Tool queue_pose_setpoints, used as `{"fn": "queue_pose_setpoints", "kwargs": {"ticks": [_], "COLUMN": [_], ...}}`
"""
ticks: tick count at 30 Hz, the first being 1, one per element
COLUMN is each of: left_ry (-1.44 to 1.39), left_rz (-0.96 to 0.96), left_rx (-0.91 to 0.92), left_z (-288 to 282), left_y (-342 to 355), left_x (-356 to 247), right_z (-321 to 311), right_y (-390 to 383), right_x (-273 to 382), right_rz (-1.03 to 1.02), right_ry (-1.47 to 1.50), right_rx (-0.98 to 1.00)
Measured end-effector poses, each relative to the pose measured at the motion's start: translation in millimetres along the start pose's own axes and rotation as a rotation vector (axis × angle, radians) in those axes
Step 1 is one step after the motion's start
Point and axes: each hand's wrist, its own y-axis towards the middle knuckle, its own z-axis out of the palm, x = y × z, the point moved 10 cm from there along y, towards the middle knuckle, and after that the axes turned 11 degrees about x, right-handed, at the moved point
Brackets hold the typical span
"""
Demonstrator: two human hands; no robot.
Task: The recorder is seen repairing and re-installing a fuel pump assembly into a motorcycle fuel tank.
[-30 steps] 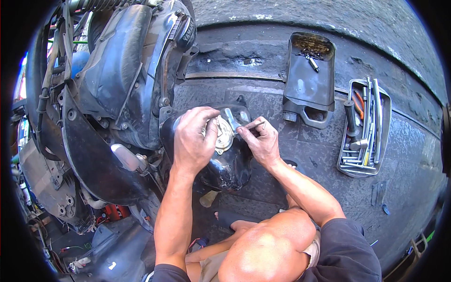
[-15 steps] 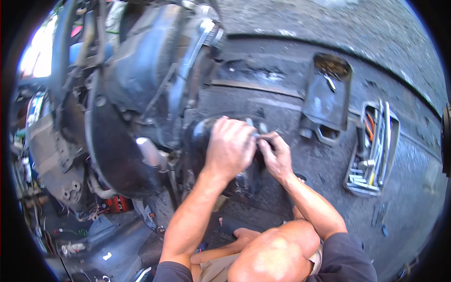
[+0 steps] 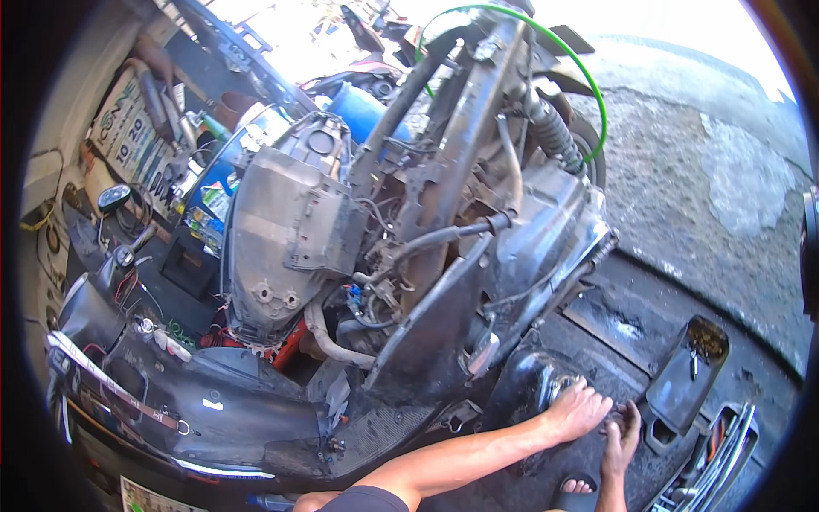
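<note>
At the lower right sits a black metal tank (image 3: 525, 388) with a metal fitting on top. My left hand (image 3: 573, 414) is curled over that top, hiding much of the fitting and whatever its fingers grip. Just right of it, my right hand (image 3: 623, 431) has bent fingers close together at the tank's edge; what they hold is too small and hidden to name. Beyond my hands lie a cut-open dark plastic jug (image 3: 682, 384) with a small metal piece inside and a tray (image 3: 746, 435) of long tools.
A stripped scooter frame (image 3: 456, 179) with a looped green hose (image 3: 601, 102) fills the middle. Body panels (image 3: 239, 418) lie low at left, a blue barrel (image 3: 358, 115) stands behind, and clutter lines the left wall (image 3: 68, 136). A rough concrete strip (image 3: 682, 205) runs at the right.
The view has swung up and left, so the tank, tool tray and both hands now sit at the lower right. Both hands remain together at the tank top.
</note>
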Motion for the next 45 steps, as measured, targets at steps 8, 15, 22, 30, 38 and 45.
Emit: {"fn": "queue_pose_setpoints", "kwargs": {"ticks": [8, 15, 22, 30, 38, 45], "left_ry": [0.053, 0.174, 0.199, 0.144, 0.156, 0.178], "left_rz": [0.07, 0.014, -0.048, -0.063, -0.055, -0.034], "left_rx": [0.017, 0.003, 0.101, 0.133, 0.189, 0.228], "left_z": [1.2, -4.2, 9.1, 12.7, 18.1, 17.7], "left_y": [2.0, -2.8, 4.2, 7.8, 6.2, 5.2], "left_x": [-6.4, -6.0, -1.3, -4.5, -1.2, -3.1], "right_z": [36.7, 16.9, 10.2, 9.0, 44.2, 22.0], "right_y": [43.8, 46.8, 31.3, 63.3, 39.9, 42.5], "right_x": [88.7, 52.9, 18.4, 7.6, 79.8, 30.8], "right_rz": [-0.297, 0.05, 0.543, 0.39, -0.234, 0.395], "right_ry": [-0.912, -0.606, -0.29, -0.496, -0.807, -0.432], "right_rx": [0.376, 0.406, 0.348, 0.416, 0.646, 0.463]}}
